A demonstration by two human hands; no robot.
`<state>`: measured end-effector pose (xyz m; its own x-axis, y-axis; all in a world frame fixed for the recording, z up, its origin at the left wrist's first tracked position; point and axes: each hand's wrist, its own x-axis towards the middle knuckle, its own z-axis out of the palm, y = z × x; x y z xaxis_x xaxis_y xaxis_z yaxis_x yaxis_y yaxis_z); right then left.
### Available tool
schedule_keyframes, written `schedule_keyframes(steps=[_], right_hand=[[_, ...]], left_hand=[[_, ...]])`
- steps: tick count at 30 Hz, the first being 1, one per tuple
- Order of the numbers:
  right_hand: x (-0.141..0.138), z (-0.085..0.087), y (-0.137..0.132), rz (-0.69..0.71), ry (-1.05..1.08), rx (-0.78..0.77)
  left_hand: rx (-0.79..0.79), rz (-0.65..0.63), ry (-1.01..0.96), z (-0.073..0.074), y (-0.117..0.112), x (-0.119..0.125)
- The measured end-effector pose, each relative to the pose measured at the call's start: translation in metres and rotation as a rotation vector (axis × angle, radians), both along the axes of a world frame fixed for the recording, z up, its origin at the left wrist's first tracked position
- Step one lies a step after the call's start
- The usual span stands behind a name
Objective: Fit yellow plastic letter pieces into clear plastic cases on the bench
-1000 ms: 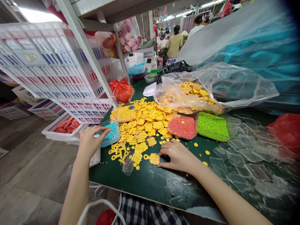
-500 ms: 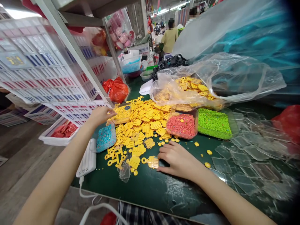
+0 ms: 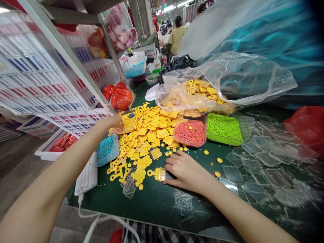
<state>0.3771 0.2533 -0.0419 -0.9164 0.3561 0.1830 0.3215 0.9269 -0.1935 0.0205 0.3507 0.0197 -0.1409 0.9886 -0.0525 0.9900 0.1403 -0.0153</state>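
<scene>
At the centre left of the frame, the left hand (image 3: 116, 123) is held against a clear plastic tray (image 3: 129, 131) of tiny yellow beads; whether any are pinched cannot be told. At the lower centre, a flat yellow plastic piece with a ringed end (image 3: 159, 174) is met by the right hand (image 3: 184, 172), thumb and fingers parted; a firm clasp cannot be confirmed. Beads could be spilled if the rim were caught by the left wrist; the piece could be skewed by a slipping thumb. Blue beads (image 3: 106, 150), pink beads (image 3: 189, 132) and green beads (image 3: 224, 128) are contained in similar trays.
</scene>
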Motion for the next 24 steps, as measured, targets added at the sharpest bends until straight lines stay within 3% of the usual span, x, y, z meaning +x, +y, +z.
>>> schedule_keyframes(steps=[6,9,11,14,17,20,24], right_hand=[[0.000,0.005,-0.001,-0.010,-0.063,-0.022],[0.001,0.008,-0.001,-0.028,-0.079,-0.020],[0.002,0.010,-0.001,-0.043,-0.073,-0.020],[0.004,0.010,-0.001,-0.032,-0.029,-0.007],[0.004,0.008,-0.002,0.012,0.021,0.022],[0.003,0.007,-0.003,0.033,0.019,0.040],[0.001,0.005,-0.004,0.028,-0.005,0.031]], left_hand=[[-0.077,0.024,0.118,0.023,-0.012,0.015],[0.043,-0.031,0.099,0.035,-0.034,0.041],[0.205,-0.183,-0.044,0.034,-0.059,0.069],[0.276,-0.407,-0.266,0.014,-0.105,0.116],[0.245,-0.488,-0.361,-0.020,-0.143,0.148],[0.202,-0.528,-0.425,-0.048,-0.161,0.160],[0.201,-0.522,-0.462,-0.061,-0.165,0.158]])
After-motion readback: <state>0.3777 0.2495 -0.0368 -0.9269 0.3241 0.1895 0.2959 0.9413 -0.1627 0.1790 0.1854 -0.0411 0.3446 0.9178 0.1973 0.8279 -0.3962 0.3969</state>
